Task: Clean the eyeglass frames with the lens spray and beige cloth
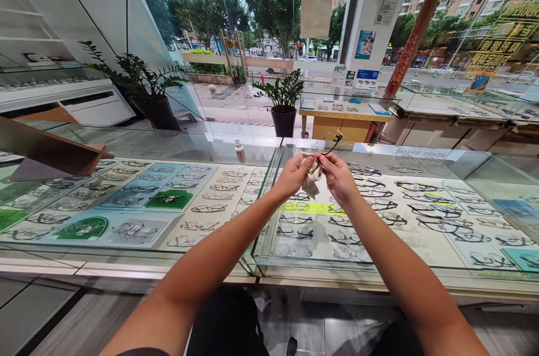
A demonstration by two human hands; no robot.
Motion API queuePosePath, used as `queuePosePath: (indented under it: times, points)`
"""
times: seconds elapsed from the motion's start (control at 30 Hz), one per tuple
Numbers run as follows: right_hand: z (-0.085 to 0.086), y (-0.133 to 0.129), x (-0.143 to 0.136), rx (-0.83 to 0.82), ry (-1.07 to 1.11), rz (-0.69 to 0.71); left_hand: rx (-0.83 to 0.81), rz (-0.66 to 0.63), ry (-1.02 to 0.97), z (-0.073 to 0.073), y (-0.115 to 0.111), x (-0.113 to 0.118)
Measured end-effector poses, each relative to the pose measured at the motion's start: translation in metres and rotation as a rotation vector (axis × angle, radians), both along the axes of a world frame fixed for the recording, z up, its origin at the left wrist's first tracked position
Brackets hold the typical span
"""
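Above the glass display case, my two hands are close together. Bunched in my left hand (295, 172) is a pale cleaning cloth (312, 183), which wraps part of a pair of eyeglasses. My right hand (337, 173) pinches the eyeglasses (334, 145); a thin round rim and a dark temple stick up beyond the fingers. The rest of the frame is hidden by the cloth and fingers. Both hands are closed.
Under the glass top of the display case (269, 263) lie rows of eyeglasses (295, 231). A small white bottle (240, 151) stands on the glass, left of my hands. A brown angled board (54, 148) is at far left. Potted plants (283, 120) stand beyond the counter.
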State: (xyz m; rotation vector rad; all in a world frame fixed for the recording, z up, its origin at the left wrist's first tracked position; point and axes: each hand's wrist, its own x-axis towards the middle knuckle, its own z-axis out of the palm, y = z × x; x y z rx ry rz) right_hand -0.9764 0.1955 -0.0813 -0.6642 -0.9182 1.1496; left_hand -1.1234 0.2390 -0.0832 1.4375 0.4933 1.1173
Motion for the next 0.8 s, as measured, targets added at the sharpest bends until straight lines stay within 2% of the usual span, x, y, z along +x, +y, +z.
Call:
queuePosePath:
  times: [0.27,0.5,0.7,0.8]
  points:
    - [0.0008,-0.0012,-0.0001,0.003,-0.022,0.029,0.006,-0.02,0.035,-0.0032,0.002,-0.0021]
    - [0.0047,-0.0026,0.0036,-0.036,0.046,0.018,0.104,-0.095,0.081,0.0047,-0.0026,-0.0058]
    - [0.0011,-0.0001,0.0024,-0.032,-0.006,0.04,0.088,0.037,0.091,0.0037,0.0,-0.0068]
    - [0.0014,0.0004,0.0019,-0.05,0.009,0.023,0.108,0.043,0.091,0.0013,0.0057,-0.0072]
